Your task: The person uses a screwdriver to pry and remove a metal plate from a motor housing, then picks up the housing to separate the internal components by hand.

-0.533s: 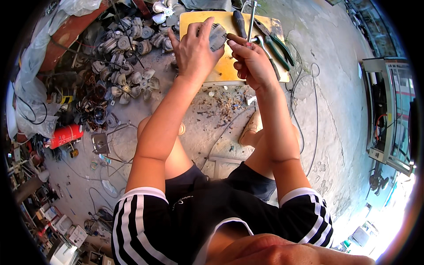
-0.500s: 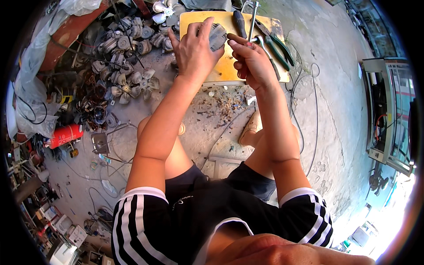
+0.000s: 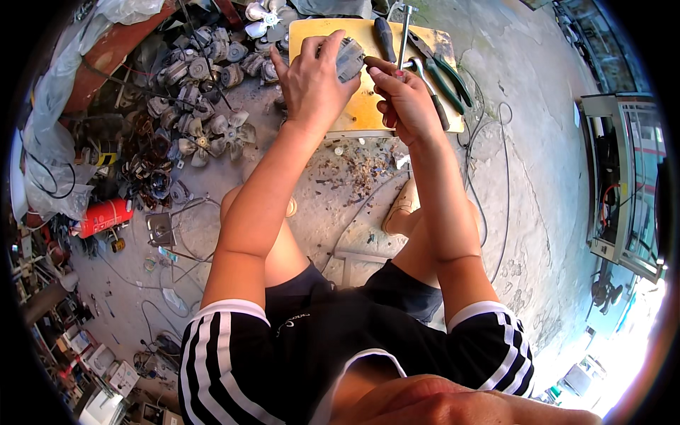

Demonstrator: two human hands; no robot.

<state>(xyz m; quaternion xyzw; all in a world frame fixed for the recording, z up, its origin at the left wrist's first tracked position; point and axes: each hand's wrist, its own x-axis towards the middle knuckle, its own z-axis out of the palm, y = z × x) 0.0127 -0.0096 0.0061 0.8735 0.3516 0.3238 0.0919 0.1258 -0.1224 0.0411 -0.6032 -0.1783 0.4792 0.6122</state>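
My left hand (image 3: 312, 88) is closed round a small grey electric motor (image 3: 349, 61), holding it over a yellow board (image 3: 340, 123). My right hand (image 3: 409, 103) grips a driver with a long bright metal shaft (image 3: 404, 42), which points up and away from me. Bits of its red handle show between the fingers; the rest is hidden in the palm. The right index finger reaches toward the motor's right side, at its spindle; whether it touches cannot be made out. On the board lie a dark-handled screwdriver (image 3: 384, 40), green-handled pliers (image 3: 450, 75) and a hammer-like tool (image 3: 433, 91).
A heap of old motors (image 3: 198, 67) and fan blades (image 3: 230, 134) covers the floor at the left. Small debris (image 3: 361, 166) lies before the board. A red cylinder (image 3: 105, 217) is farther left, a cable (image 3: 504, 177) runs along the right, and a glass-fronted cabinet (image 3: 630, 177) stands beyond.
My right hand has turned slightly, and its fingers have shifted on the driver, so more red handle shows. The shaft has tilted a little. My left hand and the motor stay nearly still.
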